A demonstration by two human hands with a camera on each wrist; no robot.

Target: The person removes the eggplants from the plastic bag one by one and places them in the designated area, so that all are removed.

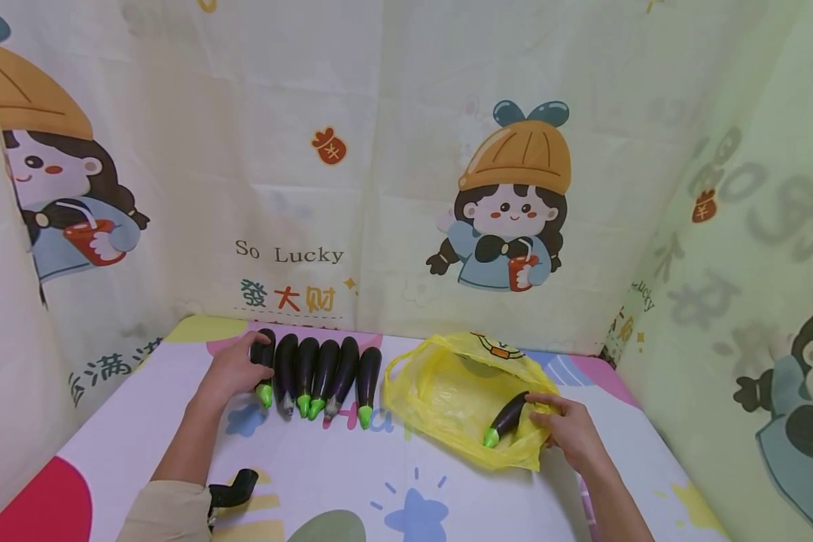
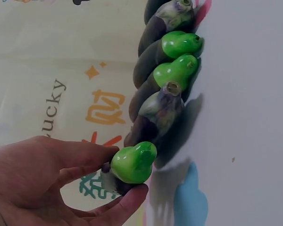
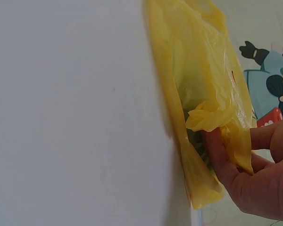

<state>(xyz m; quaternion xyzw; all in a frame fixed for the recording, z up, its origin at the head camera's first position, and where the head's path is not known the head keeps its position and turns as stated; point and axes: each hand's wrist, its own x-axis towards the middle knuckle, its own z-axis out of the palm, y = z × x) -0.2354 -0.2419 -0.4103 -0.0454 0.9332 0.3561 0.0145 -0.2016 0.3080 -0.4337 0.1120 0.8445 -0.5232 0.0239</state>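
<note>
My left hand [image 1: 233, 365] grips the leftmost eggplant [image 1: 264, 391] of a row, fingers and thumb round its sides. In the left wrist view its bright green stem end [image 2: 134, 165] points toward the camera. Beside it lie several more dark eggplants [image 1: 325, 369], some with green stem ends and some with greyish ones. At the right, my right hand [image 1: 569, 429] pinches the edge of a yellow plastic bag [image 1: 433, 384] lying with its mouth toward me. Another eggplant [image 1: 508, 418] lies inside the mouth, its dark end close to my right fingertips, its green end facing left.
A patterned cloth [image 1: 352, 482] covers the table. Printed curtains [image 1: 393, 188] enclose it at the back and both sides. A black curved piece [image 1: 233, 489] sticks out at my left sleeve [image 1: 165, 512]. The rightmost eggplant of the row [image 1: 368, 384] lies slightly apart, near the bag.
</note>
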